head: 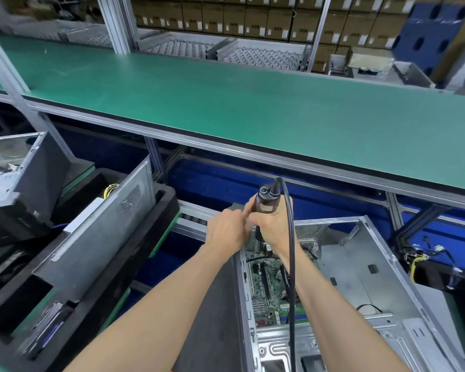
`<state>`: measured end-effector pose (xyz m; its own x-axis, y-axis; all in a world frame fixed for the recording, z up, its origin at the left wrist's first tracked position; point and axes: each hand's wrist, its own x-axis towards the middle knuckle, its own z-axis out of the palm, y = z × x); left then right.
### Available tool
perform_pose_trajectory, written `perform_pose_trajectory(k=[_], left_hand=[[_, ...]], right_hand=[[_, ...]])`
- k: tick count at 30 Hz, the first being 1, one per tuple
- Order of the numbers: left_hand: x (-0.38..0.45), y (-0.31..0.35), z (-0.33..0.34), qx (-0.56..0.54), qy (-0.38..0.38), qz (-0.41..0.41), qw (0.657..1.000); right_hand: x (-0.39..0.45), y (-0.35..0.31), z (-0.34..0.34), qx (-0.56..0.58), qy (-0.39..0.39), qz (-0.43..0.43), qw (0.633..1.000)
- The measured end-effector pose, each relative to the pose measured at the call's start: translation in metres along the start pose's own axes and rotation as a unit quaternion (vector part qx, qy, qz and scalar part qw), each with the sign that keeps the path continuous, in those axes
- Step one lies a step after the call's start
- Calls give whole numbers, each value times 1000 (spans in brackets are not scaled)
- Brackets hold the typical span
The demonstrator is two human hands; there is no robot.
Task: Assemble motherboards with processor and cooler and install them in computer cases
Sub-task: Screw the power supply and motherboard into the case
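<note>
An open grey computer case (360,277) lies on its side at lower right, with a green motherboard (269,288) inside its left half. My right hand (273,224) grips a black electric screwdriver (266,201) upright over the case's far left corner. Its black cable (291,264) hangs down across the board. My left hand (227,229) is beside it, index finger stretched out and touching the tool's body. The tool's tip is hidden behind both hands.
A long green conveyor belt (226,103) runs across behind the case. At left, another grey case (97,232) stands tilted in a black foam tray (151,237), and a further case (11,167) sits at far left. Yellow-wired cables (419,259) hang at right. Cardboard boxes (253,20) fill the back shelves.
</note>
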<state>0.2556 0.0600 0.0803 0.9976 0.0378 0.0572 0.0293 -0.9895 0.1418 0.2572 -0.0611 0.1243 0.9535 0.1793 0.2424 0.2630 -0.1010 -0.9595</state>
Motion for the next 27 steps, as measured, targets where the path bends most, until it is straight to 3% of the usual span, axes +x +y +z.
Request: perform_pose_trajectory(k=[9,20,24,27], left_hand=[[-8,-3,7,-65,35,16,997],[-9,-1,1,-112,14,-5,994],[-5,0,1,-183,-2,-20,983],[-4,2,-1,-279,30,-71,957]], right_hand=[[-3,-7,-14,35,26,-25,999],[-6,-8,-16,36,33,-27,998],[-13,-15,-30,61,72,-30,995],[-19,-27,-46,118,110,-31,986]])
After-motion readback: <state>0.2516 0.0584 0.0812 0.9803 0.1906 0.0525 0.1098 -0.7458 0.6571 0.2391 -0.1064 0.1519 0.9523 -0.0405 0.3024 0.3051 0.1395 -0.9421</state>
